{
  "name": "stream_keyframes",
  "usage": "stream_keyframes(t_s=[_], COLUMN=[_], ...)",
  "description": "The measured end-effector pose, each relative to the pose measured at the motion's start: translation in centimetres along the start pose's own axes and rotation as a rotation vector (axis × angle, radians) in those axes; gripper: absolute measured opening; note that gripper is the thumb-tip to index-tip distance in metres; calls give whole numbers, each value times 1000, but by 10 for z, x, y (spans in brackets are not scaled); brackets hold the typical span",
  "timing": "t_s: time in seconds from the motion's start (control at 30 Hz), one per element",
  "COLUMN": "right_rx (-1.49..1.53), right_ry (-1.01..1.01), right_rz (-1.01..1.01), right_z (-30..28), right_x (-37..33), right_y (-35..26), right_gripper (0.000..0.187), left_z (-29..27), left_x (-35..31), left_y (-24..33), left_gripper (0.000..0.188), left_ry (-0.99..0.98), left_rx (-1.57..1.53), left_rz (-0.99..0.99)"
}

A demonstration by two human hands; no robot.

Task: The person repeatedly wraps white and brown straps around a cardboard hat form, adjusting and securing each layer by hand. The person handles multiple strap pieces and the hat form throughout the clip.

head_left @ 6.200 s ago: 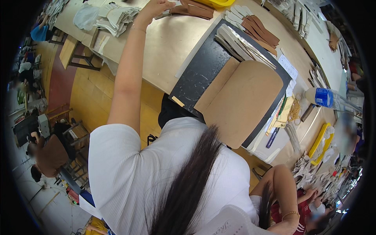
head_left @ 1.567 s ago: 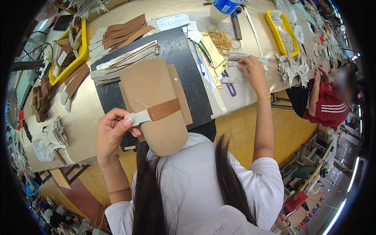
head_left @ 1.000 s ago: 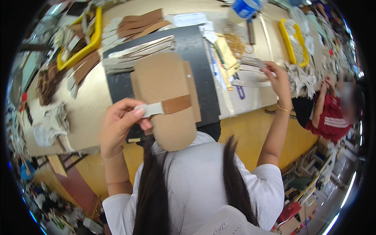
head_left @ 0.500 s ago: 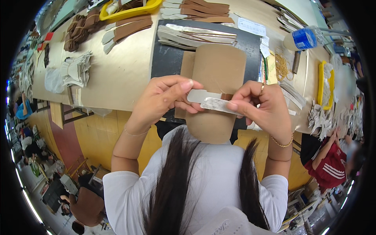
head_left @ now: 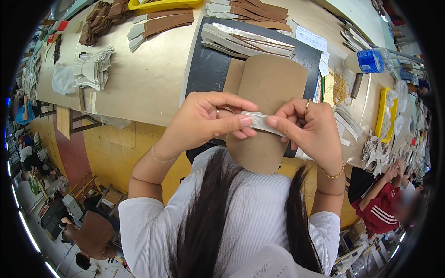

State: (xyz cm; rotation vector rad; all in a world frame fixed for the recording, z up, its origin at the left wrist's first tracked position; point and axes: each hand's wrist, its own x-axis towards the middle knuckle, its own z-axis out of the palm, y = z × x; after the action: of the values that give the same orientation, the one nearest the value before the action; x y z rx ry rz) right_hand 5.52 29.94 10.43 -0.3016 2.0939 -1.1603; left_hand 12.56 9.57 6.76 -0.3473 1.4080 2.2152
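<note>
A short whitish strip (head_left: 260, 122) stretches between my two hands over a rounded tan board (head_left: 273, 76). My left hand (head_left: 206, 118) pinches its left end between thumb and fingers. At the right end, my right hand (head_left: 308, 129) grips it with the thumb on top. Fingers hide both ends, and I cannot tell how the layers lie beneath. The board leans from the black mat (head_left: 204, 76) over the table's front edge toward my lap. Behind it on the mat lies a stack of long pale strips (head_left: 245, 41) with brown edges.
Brown-and-grey straps (head_left: 167, 25) and bundled brown straps (head_left: 95, 28) lie at the back left. Toward the right are a blue-labelled bottle (head_left: 371, 61), rubber bands (head_left: 342, 88) and a yellow tray (head_left: 381, 116). A person in red (head_left: 380, 211) is at far right.
My left thumb has come down onto the whitish strip, closer to my right hand. The grey and brown piece seen beside the strip is now mostly covered. The whole view has shifted slightly.
</note>
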Motion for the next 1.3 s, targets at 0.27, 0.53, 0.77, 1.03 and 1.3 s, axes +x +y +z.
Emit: stream_keyframes(t_s=[0.27,0.53,0.77,1.03,1.3], right_rx=[0,25,13,1,-19], right_ry=[19,62,72,63,3], right_rz=[-13,-39,-33,-99,-58], right_z=[2,6,6,2,-19], right_x=[0,-1,-2,-6,-19], right_y=[3,5,4,8,25], right_gripper=[19,19,18,17,21], left_z=[-1,-1,1,-1,-6], left_x=[0,-1,-1,4,9], left_y=[-2,-2,-3,-3,-8], left_gripper=[27,27,26,25,24], left_ry=[-5,-24,-16,-1,22], left_rx=[21,13,37,55,-17], left_rz=[19,53,87,46,49])
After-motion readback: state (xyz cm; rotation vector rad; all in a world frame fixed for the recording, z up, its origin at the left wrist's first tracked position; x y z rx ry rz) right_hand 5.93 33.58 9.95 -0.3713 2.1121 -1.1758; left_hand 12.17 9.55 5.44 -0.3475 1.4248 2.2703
